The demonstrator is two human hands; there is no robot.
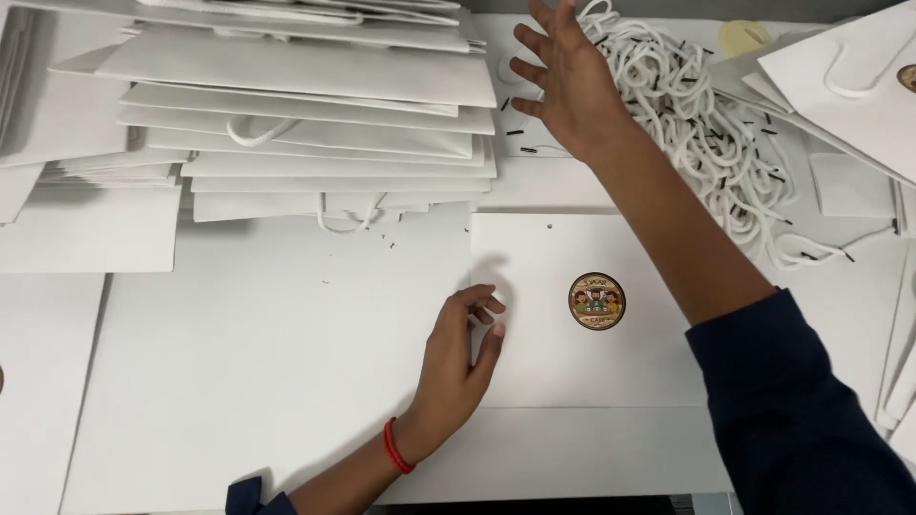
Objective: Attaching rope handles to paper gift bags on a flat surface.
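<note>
A flat white paper bag with a round coloured sticker lies in front of me on the white table. My left hand, a red band on its wrist, rests with curled fingers on the bag's left edge. My right hand reaches far forward with fingers spread, at the near edge of a heap of white cord handles with black tips. Whether it grips a cord is hidden.
A tall stack of flat white bags with cord handles fills the far left. More white bags lie at the far right, and loose white sheets at the left. Small black bits are scattered on the table.
</note>
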